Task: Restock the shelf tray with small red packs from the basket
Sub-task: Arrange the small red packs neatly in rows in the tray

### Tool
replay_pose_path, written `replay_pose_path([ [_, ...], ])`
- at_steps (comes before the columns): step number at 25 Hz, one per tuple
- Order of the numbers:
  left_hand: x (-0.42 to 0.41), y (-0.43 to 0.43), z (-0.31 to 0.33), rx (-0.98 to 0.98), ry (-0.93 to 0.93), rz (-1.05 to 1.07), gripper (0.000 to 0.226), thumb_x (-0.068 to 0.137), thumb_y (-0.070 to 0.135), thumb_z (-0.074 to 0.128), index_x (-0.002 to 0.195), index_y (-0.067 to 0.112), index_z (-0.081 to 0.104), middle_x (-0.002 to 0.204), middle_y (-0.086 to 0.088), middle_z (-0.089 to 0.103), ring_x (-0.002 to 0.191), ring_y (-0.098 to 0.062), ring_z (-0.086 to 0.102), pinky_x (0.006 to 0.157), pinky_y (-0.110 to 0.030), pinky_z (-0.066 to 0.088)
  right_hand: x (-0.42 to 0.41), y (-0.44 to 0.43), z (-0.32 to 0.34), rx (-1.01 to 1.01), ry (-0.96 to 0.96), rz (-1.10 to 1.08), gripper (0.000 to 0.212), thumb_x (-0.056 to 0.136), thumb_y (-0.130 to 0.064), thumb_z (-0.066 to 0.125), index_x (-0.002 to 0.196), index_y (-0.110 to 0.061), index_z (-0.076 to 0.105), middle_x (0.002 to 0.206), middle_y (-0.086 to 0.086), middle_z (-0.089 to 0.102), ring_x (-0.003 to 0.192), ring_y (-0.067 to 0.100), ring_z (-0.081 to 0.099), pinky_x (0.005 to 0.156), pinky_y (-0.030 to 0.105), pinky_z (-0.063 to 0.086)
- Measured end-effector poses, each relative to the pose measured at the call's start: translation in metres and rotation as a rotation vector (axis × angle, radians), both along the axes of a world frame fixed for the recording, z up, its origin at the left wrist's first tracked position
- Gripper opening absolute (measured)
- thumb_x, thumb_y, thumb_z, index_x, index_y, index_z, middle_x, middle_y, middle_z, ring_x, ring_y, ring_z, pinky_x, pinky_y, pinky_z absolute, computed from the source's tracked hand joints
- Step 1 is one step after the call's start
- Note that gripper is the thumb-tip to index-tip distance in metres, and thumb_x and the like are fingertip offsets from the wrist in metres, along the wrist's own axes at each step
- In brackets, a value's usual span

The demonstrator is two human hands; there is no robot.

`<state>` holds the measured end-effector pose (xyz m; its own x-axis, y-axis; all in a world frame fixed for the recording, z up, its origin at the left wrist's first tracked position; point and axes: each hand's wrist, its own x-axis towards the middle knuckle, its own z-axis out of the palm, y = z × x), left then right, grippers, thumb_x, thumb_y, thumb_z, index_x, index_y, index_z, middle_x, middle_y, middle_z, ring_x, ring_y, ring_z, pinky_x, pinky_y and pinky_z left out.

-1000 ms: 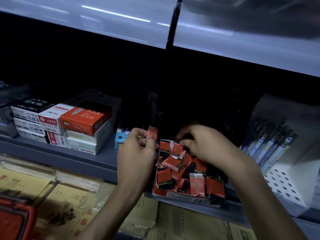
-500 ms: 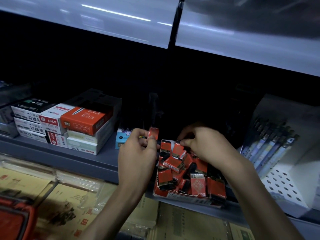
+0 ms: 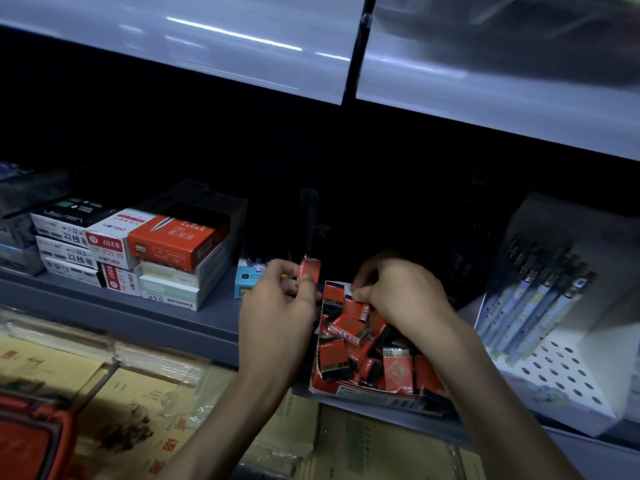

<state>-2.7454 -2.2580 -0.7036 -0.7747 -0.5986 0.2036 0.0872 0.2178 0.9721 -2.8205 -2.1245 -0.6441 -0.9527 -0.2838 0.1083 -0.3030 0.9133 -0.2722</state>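
The step in hand, I judge, is feeding one pack into the tray. The left hand (image 3: 277, 306) pinches a pack (image 3: 309, 270) upright between thumb and fingertips, just left of the tray's (image 3: 363, 393) back corner. The right hand (image 3: 401, 292) hangs over the tray's back end, fingers curled down among the packs (image 3: 346, 327). In this dim light I cannot tell whether they grip one.

To do it well, carry the pack over the tray's left wall and lay it flat in a gap the right hand opens. Dropping it on the heap risks a spill over the front wall.

The pack is a small, flat, glossy red box. Those in the tray lie jumbled, red and black, some marked 2B. The basket (image 3: 27, 441) sits well left of the tray, lower down.
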Motion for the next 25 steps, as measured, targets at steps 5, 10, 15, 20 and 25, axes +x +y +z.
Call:
replay_pose_path([
  [5, 0.001, -0.005, 0.003, 0.098, 0.147, -0.167, 0.008, 0.098, 0.025, 0.069, 0.099, 0.020, 0.074, 0.083, 0.004, 0.079, 0.076, -0.009, 0.074, 0.070, -0.024, 0.059, 0.003, 0.011, 0.013, -0.372, -0.071, 0.023, 0.012, 0.094, -0.032, 0.068, 0.102, -0.038, 0.075, 0.093, -0.016, 0.070, 0.089, 0.006, 0.064, 0.070, 0.017, 0.047],
  [10, 0.006, -0.004, 0.008, 0.097, 0.233, -0.392, 0.021, 0.103, 0.017, 0.059, 0.107, 0.018, 0.079, 0.094, 0.003, 0.081, 0.092, -0.009, 0.076, 0.079, -0.020, 0.058, 0.024, 0.009, 0.022, -0.719, -0.280, 0.160, 0.006, 0.089, -0.025, 0.078, 0.090, -0.020, 0.077, 0.066, -0.003, 0.074, 0.057, 0.003, 0.067, 0.054, 0.013, 0.049],
  [15, 0.000, -0.007, -0.001, 0.131, 0.226, -0.202, 0.030, 0.109, 0.019, 0.047, 0.100, 0.016, 0.075, 0.083, -0.004, 0.074, 0.072, -0.003, 0.063, 0.070, -0.013, 0.049, 0.016, 0.025, 0.025, -0.681, -0.177, 0.045, 0.021, 0.078, -0.031, 0.087, 0.094, -0.029, 0.074, 0.077, -0.009, 0.075, 0.071, 0.006, 0.070, 0.060, 0.018, 0.052],
  [20, -0.002, -0.003, -0.006, 0.113, 0.219, -0.169, 0.033, 0.110, 0.023, 0.044, 0.094, 0.017, 0.073, 0.080, -0.005, 0.072, 0.072, -0.011, 0.063, 0.070, -0.019, 0.051, 0.004, 0.024, 0.013, -0.481, -0.196, 0.018, 0.015, 0.084, -0.037, 0.081, 0.096, -0.033, 0.074, 0.085, -0.007, 0.075, 0.083, 0.009, 0.069, 0.061, 0.020, 0.045],
  [25, -0.005, -0.001, -0.007, 0.077, 0.200, -0.151, 0.035, 0.110, 0.027, 0.044, 0.091, 0.021, 0.072, 0.079, 0.000, 0.072, 0.073, -0.011, 0.064, 0.072, -0.024, 0.051, -0.004, 0.016, 0.003, -0.391, -0.156, 0.005, 0.011, 0.089, -0.040, 0.075, 0.098, -0.038, 0.070, 0.082, -0.014, 0.068, 0.075, 0.001, 0.059, 0.056, 0.014, 0.036],
])
